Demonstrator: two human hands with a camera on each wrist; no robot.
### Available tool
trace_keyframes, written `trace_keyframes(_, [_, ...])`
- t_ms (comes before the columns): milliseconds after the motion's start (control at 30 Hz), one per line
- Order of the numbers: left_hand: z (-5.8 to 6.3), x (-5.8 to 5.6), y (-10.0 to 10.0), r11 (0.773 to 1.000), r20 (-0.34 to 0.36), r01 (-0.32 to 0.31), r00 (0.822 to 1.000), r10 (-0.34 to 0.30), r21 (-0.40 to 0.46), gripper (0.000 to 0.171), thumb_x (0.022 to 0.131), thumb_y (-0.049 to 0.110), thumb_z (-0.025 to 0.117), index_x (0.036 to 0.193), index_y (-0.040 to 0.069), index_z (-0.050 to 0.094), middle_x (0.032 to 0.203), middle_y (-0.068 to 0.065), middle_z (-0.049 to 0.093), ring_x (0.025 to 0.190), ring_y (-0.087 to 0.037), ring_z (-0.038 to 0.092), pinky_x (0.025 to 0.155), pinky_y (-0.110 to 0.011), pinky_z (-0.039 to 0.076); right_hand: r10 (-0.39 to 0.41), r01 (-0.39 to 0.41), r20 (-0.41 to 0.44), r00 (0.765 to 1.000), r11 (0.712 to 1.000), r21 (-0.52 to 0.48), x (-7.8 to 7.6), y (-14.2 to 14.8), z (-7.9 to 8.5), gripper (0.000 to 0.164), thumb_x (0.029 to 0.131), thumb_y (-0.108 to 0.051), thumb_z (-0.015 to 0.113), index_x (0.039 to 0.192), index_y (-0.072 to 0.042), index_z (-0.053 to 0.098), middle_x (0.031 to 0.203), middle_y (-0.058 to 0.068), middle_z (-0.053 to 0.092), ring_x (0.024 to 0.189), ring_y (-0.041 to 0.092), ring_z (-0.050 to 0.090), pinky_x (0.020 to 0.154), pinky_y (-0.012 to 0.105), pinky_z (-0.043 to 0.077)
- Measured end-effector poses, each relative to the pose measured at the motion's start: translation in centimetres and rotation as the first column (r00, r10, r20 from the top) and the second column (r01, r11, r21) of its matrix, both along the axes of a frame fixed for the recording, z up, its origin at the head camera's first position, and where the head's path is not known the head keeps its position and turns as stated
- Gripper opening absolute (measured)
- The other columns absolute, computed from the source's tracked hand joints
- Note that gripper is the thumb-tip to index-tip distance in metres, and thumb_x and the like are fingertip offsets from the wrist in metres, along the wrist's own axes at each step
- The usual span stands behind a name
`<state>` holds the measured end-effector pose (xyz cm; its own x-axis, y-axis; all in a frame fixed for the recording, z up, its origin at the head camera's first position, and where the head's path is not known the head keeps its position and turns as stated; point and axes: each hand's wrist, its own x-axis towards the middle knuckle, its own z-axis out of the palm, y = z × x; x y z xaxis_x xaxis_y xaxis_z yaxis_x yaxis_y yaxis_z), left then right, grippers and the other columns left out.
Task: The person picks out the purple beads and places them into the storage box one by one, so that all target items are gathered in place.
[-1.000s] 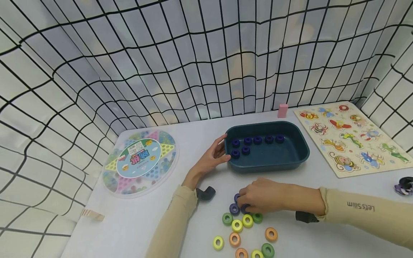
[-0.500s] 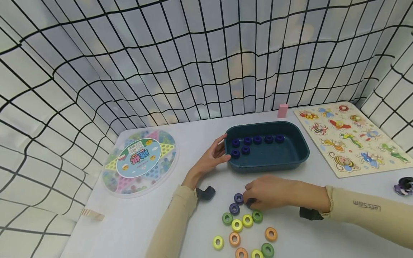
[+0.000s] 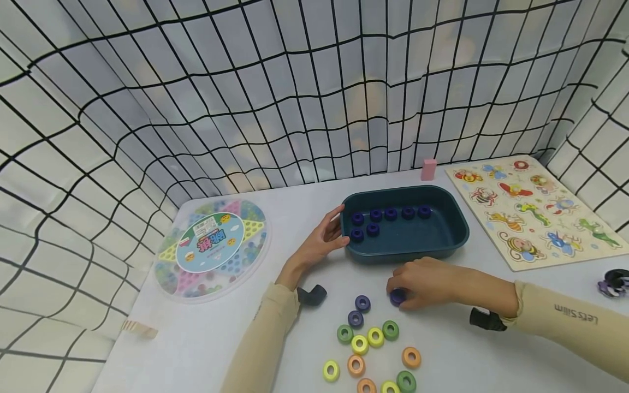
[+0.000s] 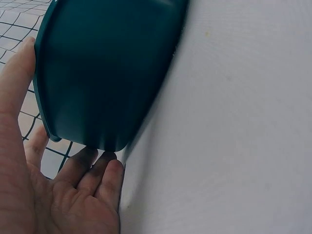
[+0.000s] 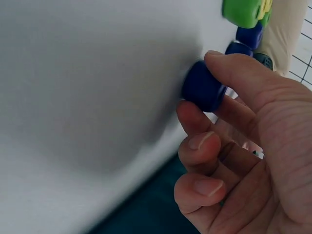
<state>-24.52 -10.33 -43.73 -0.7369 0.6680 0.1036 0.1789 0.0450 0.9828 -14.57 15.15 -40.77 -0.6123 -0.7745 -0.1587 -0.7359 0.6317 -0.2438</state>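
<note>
My left hand [image 3: 319, 243] holds the left end of a dark teal plastic tray [image 3: 442, 232]. Its thumb lies at the near corner; in the left wrist view the other fingers [image 4: 112, 175] touch the end wall. Several dark blue rings [image 3: 390, 213] sit inside, towards the left and back. In front of the tray, my right hand [image 3: 432, 283] pinches one blue ring [image 5: 202, 87] between thumb and fingers, at or just above the table. Two more blue rings [image 3: 362, 303] lie to its left, with green rings [image 3: 390, 329], yellow rings [image 3: 360, 344] and orange rings [image 3: 411, 357] nearer me.
A round Chinese-checkers-style box [image 3: 211, 248] lies at the left, with a small wooden piece [image 3: 140, 328] nearby. A wooden insect puzzle board [image 3: 535, 213] is right of the tray. Behind stands a pink block [image 3: 428, 170]; netting [image 3: 304, 98] surrounds the table.
My right hand has drawn one blue ring away from the other two, rightwards and towards the tray. The left hand stays at the tray's end.
</note>
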Motion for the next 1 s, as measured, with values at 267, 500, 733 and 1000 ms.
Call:
trace_keyframes(267, [-0.1, 0.0, -0.1, 1.0, 0.002, -0.01, 1.0, 0.01, -0.003, 0.074, 0.087, 0.015, 0.06, 0.145, 0.016, 0.013, 0.147, -0.016, 0.016, 0.133, -0.024, 0.023, 0.107, -0.037, 0.021, -0.026, 0.026, 0.002, 1.0, 1.0, -0.007, 0.1, 0.3, -0.2, 0.027, 0.077, -0.035, 0.069, 0.099, -0.021, 0.064, 0.083, -0.015, 0.057, 0.067, 0.0, 0.047, 0.058, 0.022, 0.044])
trace_keyframes(500, [-0.1, 0.2, -0.1, 1.0, -0.002, -0.007, 1.0, 0.007, -0.004, 0.074, 0.088, 0.016, 0.059, 0.145, 0.015, 0.012, 0.147, -0.017, 0.016, 0.132, -0.025, 0.024, 0.107, -0.038, 0.021, -0.038, 0.038, 0.02, 0.999, 0.999, -0.015, 0.3, 0.3, 0.6, 0.027, 0.077, -0.035, 0.068, 0.1, -0.02, 0.064, 0.08, -0.016, 0.055, 0.063, 0.0, 0.045, 0.055, 0.02, 0.042])
trace_keyframes(733, [-0.2, 0.1, -0.1, 1.0, 0.011, -0.01, 1.0, 0.01, 0.001, 0.076, 0.086, 0.02, 0.062, 0.145, 0.016, 0.013, 0.147, -0.015, 0.017, 0.132, -0.024, 0.024, 0.107, -0.037, 0.021, -0.062, 0.063, 0.007, 0.998, 0.997, -0.047, 0.1, 0.6, 2.7, 0.027, 0.078, -0.032, 0.068, 0.101, -0.019, 0.063, 0.074, -0.017, 0.051, 0.062, 0.002, 0.044, 0.052, 0.018, 0.04])
trace_keyframes(1000, [-0.2, 0.0, 0.0, 1.0, -0.004, -0.003, 1.0, 0.003, 0.002, 0.075, 0.087, 0.019, 0.061, 0.145, 0.016, 0.014, 0.147, -0.015, 0.017, 0.132, -0.023, 0.024, 0.107, -0.035, 0.022, -0.097, 0.094, -0.017, 0.995, 0.988, -0.122, -1.4, 1.3, 4.8, 0.027, 0.079, -0.032, 0.067, 0.103, -0.02, 0.064, 0.068, -0.015, 0.049, 0.06, 0.001, 0.043, 0.051, 0.019, 0.039])
